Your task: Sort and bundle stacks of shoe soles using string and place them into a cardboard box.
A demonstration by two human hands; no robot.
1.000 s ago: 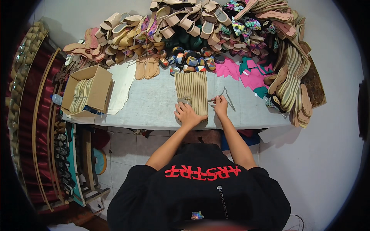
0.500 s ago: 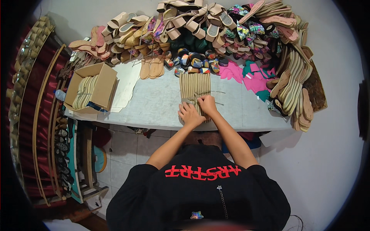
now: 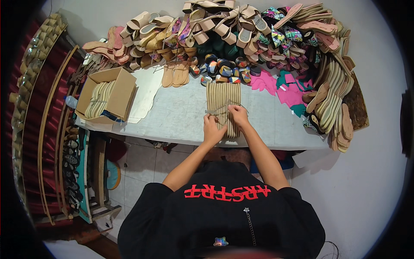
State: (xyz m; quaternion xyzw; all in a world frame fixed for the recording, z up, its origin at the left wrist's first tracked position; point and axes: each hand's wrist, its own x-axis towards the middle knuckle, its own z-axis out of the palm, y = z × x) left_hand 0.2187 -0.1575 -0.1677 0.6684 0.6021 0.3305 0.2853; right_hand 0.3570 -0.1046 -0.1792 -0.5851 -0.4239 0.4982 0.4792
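A bundle of shoe soles (image 3: 223, 93), stood on edge side by side so that it looks striped, lies at the table's front middle. A thin grey tie strip (image 3: 220, 107) crosses its top. My left hand (image 3: 213, 131) rests on the bundle's near left part, thumb spread from the fingers, fingertips just below the strip's left end. At the bundle's right side, my right hand (image 3: 238, 115) pinches the strip between thumb and fingers. The near part of the bundle shows between my hands.
An open cardboard box (image 3: 118, 95) of soles stands left, beside pale sheets (image 3: 144, 93). Patterned heels (image 3: 225, 71) lie beyond the bundle; sandals (image 3: 215, 21) pile behind. Pink fabric pieces (image 3: 293, 93) and stacked soles (image 3: 334, 90) are at right.
My left hand has gone from lying flat to having its fingers drawn in, thumb spread. My right hand has shifted slightly outward along the strip. The whole view has shifted a little.
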